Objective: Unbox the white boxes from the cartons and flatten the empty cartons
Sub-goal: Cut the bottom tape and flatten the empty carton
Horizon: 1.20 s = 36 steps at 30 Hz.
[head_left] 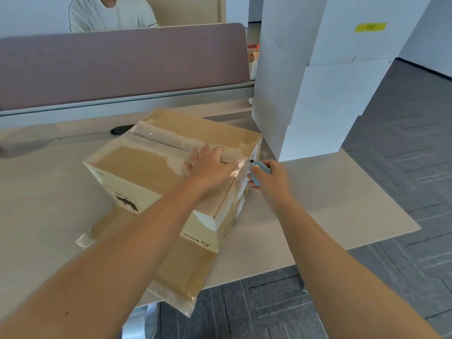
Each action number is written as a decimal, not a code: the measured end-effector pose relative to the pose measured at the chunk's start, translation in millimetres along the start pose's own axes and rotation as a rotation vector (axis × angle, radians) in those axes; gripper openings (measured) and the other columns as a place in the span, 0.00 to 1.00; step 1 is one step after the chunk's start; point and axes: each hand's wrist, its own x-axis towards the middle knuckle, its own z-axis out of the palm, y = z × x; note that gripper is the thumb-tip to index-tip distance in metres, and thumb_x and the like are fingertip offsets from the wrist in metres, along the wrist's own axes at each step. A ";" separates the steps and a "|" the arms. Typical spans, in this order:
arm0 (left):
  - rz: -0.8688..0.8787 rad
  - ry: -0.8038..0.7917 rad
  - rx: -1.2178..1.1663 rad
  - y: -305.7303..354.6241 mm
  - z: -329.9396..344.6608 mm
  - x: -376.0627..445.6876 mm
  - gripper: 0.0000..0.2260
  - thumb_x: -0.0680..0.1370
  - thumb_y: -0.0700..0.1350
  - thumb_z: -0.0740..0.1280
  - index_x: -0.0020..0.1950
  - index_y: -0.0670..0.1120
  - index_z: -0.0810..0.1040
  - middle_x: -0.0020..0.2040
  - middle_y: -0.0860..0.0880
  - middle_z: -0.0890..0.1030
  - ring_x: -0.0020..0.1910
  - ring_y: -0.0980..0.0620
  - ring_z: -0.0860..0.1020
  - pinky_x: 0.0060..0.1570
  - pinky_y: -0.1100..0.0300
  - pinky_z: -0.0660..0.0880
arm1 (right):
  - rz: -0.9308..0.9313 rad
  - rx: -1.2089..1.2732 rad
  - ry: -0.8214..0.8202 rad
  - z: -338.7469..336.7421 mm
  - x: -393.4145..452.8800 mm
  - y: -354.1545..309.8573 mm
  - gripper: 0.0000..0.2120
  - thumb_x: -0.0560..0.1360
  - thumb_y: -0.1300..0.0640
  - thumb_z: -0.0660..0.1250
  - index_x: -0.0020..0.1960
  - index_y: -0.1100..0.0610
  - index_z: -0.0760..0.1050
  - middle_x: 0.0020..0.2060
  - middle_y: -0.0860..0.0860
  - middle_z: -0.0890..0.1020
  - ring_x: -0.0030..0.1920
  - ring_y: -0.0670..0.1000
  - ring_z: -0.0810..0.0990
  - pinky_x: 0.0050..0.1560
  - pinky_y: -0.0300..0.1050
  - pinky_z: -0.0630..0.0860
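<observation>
A taped brown carton (146,167) stands on the desk (330,199), on top of a flattened carton (186,272). My left hand (210,165) lies flat on the carton's top by the taped seam, fingers straight. My right hand (271,179) grips a small light-blue cutter (261,168) at the carton's right end, its tip against the clear tape at the top edge. A stack of white boxes (318,81) stands at the desk's far right.
A mauve partition (122,62) runs along the back of the desk, with a person in a pale shirt (110,15) seated behind it. A dark cable slot (122,130) lies behind the carton. Grey floor (403,143) lies to the right.
</observation>
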 end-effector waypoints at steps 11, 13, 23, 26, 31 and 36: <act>0.335 -0.168 0.436 -23.8 -7.6 11.4 0.23 0.81 0.56 0.47 0.76 0.57 0.49 0.78 0.49 0.48 0.76 0.48 0.45 0.73 0.49 0.42 | 0.038 0.193 0.041 14.6 3.3 0.3 0.05 0.76 0.65 0.58 0.45 0.56 0.69 0.42 0.54 0.75 0.34 0.48 0.76 0.35 0.39 0.78; 0.339 -0.165 0.437 -24.4 -5.6 11.1 0.22 0.82 0.56 0.47 0.76 0.58 0.49 0.78 0.49 0.49 0.76 0.48 0.45 0.73 0.48 0.42 | 0.011 0.092 0.032 13.5 5.8 0.1 0.09 0.76 0.64 0.58 0.41 0.52 0.68 0.40 0.51 0.74 0.33 0.48 0.75 0.41 0.46 0.78; 0.340 -0.138 0.388 -28.1 2.0 14.5 0.21 0.81 0.55 0.49 0.75 0.59 0.53 0.77 0.49 0.51 0.76 0.48 0.46 0.73 0.46 0.42 | -0.041 -0.030 -0.064 9.7 5.0 -3.6 0.10 0.76 0.66 0.59 0.39 0.54 0.69 0.39 0.49 0.72 0.33 0.48 0.74 0.38 0.45 0.80; 0.337 -0.147 0.373 -29.0 2.3 15.3 0.22 0.81 0.55 0.49 0.75 0.59 0.53 0.77 0.49 0.50 0.76 0.48 0.46 0.73 0.46 0.42 | -0.042 -0.032 -0.104 7.6 3.2 -2.9 0.11 0.76 0.66 0.59 0.39 0.54 0.69 0.40 0.49 0.72 0.34 0.47 0.73 0.39 0.44 0.81; 0.338 -0.164 0.373 -29.2 2.9 16.0 0.22 0.82 0.55 0.48 0.76 0.59 0.51 0.78 0.50 0.49 0.76 0.48 0.45 0.73 0.46 0.42 | -0.036 -0.030 -0.122 7.9 -2.8 -2.4 0.10 0.76 0.67 0.60 0.39 0.55 0.69 0.40 0.49 0.71 0.39 0.47 0.73 0.36 0.41 0.81; 0.337 -0.158 0.377 -29.8 4.5 17.1 0.22 0.81 0.55 0.48 0.76 0.59 0.52 0.78 0.50 0.49 0.76 0.48 0.46 0.74 0.45 0.43 | 0.007 0.049 -0.115 10.6 -12.0 -1.6 0.10 0.76 0.68 0.59 0.38 0.59 0.67 0.37 0.51 0.69 0.35 0.48 0.73 0.34 0.42 0.81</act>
